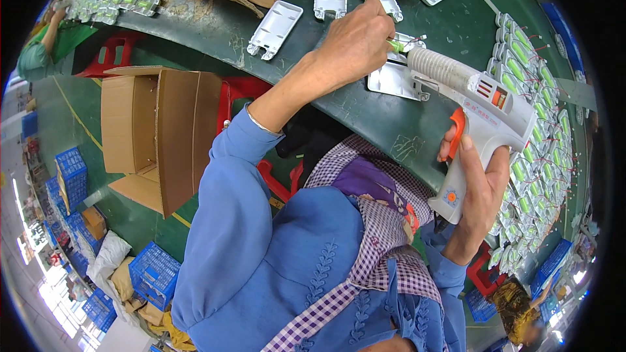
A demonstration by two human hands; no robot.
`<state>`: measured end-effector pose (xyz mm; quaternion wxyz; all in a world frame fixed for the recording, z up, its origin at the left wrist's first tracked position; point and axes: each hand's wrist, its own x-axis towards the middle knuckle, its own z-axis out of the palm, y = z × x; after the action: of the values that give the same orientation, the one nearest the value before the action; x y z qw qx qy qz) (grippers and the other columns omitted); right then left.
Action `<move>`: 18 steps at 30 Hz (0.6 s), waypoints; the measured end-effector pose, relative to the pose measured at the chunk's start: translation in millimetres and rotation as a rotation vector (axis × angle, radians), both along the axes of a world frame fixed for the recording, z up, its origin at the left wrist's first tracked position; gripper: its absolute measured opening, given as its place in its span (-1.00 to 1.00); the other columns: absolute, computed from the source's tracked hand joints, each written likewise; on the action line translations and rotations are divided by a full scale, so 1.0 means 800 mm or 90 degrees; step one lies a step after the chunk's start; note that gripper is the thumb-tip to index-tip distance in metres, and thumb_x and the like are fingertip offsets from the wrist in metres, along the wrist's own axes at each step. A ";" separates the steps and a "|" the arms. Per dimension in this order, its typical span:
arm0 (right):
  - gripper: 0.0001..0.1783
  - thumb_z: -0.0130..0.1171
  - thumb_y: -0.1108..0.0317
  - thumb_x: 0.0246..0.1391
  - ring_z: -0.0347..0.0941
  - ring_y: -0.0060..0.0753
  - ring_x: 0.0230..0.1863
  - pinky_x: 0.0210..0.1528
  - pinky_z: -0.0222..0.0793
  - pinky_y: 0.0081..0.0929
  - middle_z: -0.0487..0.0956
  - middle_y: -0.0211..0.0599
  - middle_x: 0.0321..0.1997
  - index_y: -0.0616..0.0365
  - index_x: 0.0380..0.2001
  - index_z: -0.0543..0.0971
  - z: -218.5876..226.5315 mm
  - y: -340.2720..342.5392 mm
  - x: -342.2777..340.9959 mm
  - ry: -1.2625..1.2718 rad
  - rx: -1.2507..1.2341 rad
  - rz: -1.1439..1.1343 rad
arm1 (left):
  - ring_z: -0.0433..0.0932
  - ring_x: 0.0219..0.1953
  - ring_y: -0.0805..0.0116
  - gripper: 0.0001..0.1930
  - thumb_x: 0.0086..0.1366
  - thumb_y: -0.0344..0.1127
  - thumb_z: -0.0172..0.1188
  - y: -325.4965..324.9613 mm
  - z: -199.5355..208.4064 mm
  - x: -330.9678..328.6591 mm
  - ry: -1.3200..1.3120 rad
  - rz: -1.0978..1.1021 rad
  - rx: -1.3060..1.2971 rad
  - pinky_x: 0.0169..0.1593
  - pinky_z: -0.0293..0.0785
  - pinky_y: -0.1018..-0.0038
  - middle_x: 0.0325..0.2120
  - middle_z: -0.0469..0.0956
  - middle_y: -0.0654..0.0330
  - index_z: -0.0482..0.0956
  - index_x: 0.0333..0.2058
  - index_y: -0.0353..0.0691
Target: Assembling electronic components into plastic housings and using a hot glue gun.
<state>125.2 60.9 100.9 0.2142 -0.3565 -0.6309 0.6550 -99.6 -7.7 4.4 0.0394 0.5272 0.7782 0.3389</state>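
Glue gun: a bulky white tool [499, 112], tilted, its pale ribbed nozzle sleeve [438, 65] pointing left and away from me. The side has dark vent slots with a bit of orange inside and small red printing. The trigger [458, 132] is bright orange, and low on the white grip sits a round orange button [451, 197]. A thin metal wire bracket hangs beneath the sleeve.
Right hand: mine [481, 195], wrapped around the grip of the glue gun, fingers clamped on it, one fingertip at the trigger. I cannot tell whether it is pressed.
Left hand: mine [355, 42], just beyond the glue gun's nozzle end, fingers curled in together beside a small green cylinder [396, 46]. The tips are hidden, so I cannot tell whether they are clamped on it.
White shell: a smooth, shallow plastic piece [393, 81] below the glue gun's nozzle, partly covered by it.
Loose shell: a similar white one [276, 29] with a notched end, well to the left of the glue gun.
Filled shells: a crowded spread [521, 169] right of the glue gun, white with bright green cylinders and thin red wires.
Table: dark green and scratched [391, 132], under the glue gun.
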 end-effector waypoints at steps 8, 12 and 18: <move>-0.54 0.03 0.48 0.20 0.56 -0.22 -0.23 -0.13 0.51 -0.30 0.56 0.06 -0.14 0.46 0.13 0.25 0.003 0.003 0.012 0.024 -0.042 -0.054 | 0.52 -0.21 -0.04 -0.86 0.11 -0.51 0.21 -0.001 0.020 -0.009 0.024 0.072 0.103 -0.21 0.49 0.20 -0.31 0.44 -0.03 0.53 -0.31 -0.36; -0.50 0.03 0.48 0.19 0.57 -0.10 -0.14 -0.04 0.53 -0.21 0.54 0.16 -0.09 0.48 0.15 0.22 0.008 0.004 0.019 0.053 -0.051 -0.020 | 0.51 -0.23 0.01 -0.87 0.06 -0.55 0.21 -0.001 0.042 -0.065 0.310 0.227 0.116 -0.27 0.52 0.19 -0.31 0.45 0.02 0.54 -0.35 -0.34; -0.53 -0.01 0.48 0.20 0.55 -0.07 -0.07 0.08 0.42 -0.21 0.52 0.16 -0.04 0.45 0.14 0.24 0.007 -0.002 0.019 0.072 -0.052 0.002 | 0.52 -0.22 0.06 -0.85 -0.11 -0.49 0.19 0.016 0.031 -0.111 0.526 0.251 -0.015 -0.29 0.55 0.28 -0.38 0.50 -0.05 0.59 -0.48 -0.39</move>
<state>140.5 59.4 106.4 0.2341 -0.3265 -0.5911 0.6994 -188.8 4.8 29.3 -0.3338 0.4593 0.8180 0.0922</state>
